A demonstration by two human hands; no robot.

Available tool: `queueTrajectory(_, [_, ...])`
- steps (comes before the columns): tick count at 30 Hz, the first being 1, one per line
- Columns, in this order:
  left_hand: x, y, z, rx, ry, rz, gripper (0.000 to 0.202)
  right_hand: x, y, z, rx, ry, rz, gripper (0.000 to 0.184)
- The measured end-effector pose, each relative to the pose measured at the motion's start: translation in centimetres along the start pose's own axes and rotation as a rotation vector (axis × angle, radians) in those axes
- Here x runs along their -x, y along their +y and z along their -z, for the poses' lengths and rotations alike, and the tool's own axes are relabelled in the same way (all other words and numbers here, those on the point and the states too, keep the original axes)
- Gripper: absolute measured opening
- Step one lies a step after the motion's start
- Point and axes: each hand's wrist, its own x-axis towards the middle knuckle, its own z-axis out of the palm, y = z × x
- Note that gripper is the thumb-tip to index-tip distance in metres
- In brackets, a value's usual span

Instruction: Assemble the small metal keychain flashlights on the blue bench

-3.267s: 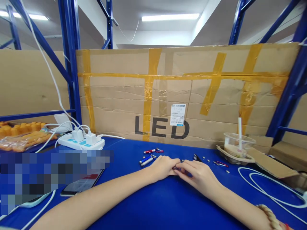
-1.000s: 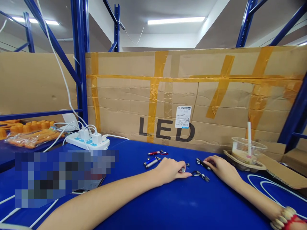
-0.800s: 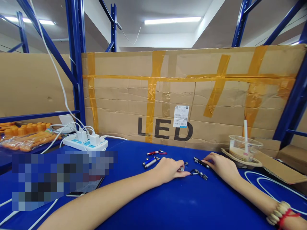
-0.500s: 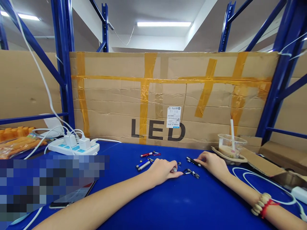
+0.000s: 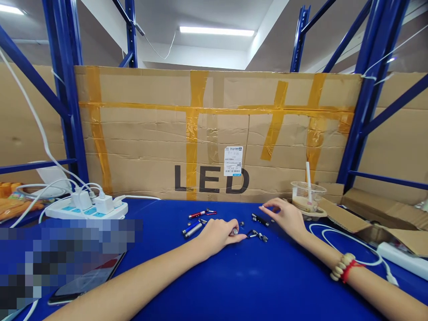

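My left hand (image 5: 216,236) rests on the blue tabletop, closed round a small silver flashlight (image 5: 235,231) of which only the round end shows. Beside it, on the right, lies a metal clip with a black strap (image 5: 257,235). A slim black penlight (image 5: 260,220) lies just left of my right hand (image 5: 283,217), which hovers over the table with thumb and fingers apart. Behind my left hand are a red penlight (image 5: 197,214) with a clip, a blue one (image 5: 190,228) and a silver one (image 5: 193,230). A tiny metal piece (image 5: 242,224) sits between the hands.
A plastic cup with a straw (image 5: 306,200) stands at the back right, near flattened cardboard (image 5: 347,216) and a white cable (image 5: 347,249). On the left are a power strip (image 5: 87,209) with plugs and a phone (image 5: 87,278). A large LED carton (image 5: 150,142) walls the back.
My right hand has let go of the black penlight and lifted up and back from it. The left hand keeps its hold. The whole view has shifted slightly.
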Motion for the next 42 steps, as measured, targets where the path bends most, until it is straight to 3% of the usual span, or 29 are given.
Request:
queueTrajectory(3, [0.0, -0.2, -0.3, 0.006, 0.017, -0.014, 0.031, 0.4, -1.4, 0.3, -0.117, 0.174, 0.099, 0.033])
queueTrajectory(9, [-0.1, -0.5, -0.7, -0.029, 0.025, -0.021, 0.032, 2.2, -5.8, 0.4, -0.280, 0.195, 0.438, 0.021])
queueTrajectory(14, [-0.2, -0.4, -0.4, -0.062, -0.043, -0.028, 0.027, 3.2, -7.7, 0.8, -0.149, 0.206, 0.788, 0.015])
queueTrajectory(21, [-0.2, -0.5, -0.3, -0.107, -0.087, -0.037, 0.027, 3.3, -7.5, 0.1, -0.182, 0.212, 0.868, 0.012])
queueTrajectory(28, [-0.3, -0.5, -0.3, -0.124, -0.098, -0.037, 0.030, 3.2, -7.6, -0.3, -0.177, 0.148, 0.847, 0.011])
queueTrajectory(33, [-0.3, -0.7, -0.5, -0.126, -0.068, -0.046, 0.030, 3.4, -7.9, -0.1, -0.196, 0.046, 0.750, 0.013])
queueTrajectory(37, [-0.4, -0.8, -0.9, -0.095, 0.002, -0.039, 0.036, 2.9, -7.1, 0.0, -0.217, 0.052, 0.459, 0.019])
queueTrajectory(39, [-0.4, -0.9, -1.2, -0.071, 0.034, -0.038, 0.038, 2.2, -5.9, 0.0, -0.126, 0.059, 0.242, 0.023])
queueTrajectory(42, [-0.5, -0.9, -1.3, -0.045, 0.046, -0.032, 0.035, 1.1, -3.3, 0.0, 0.080, -0.047, 0.028, 0.028])
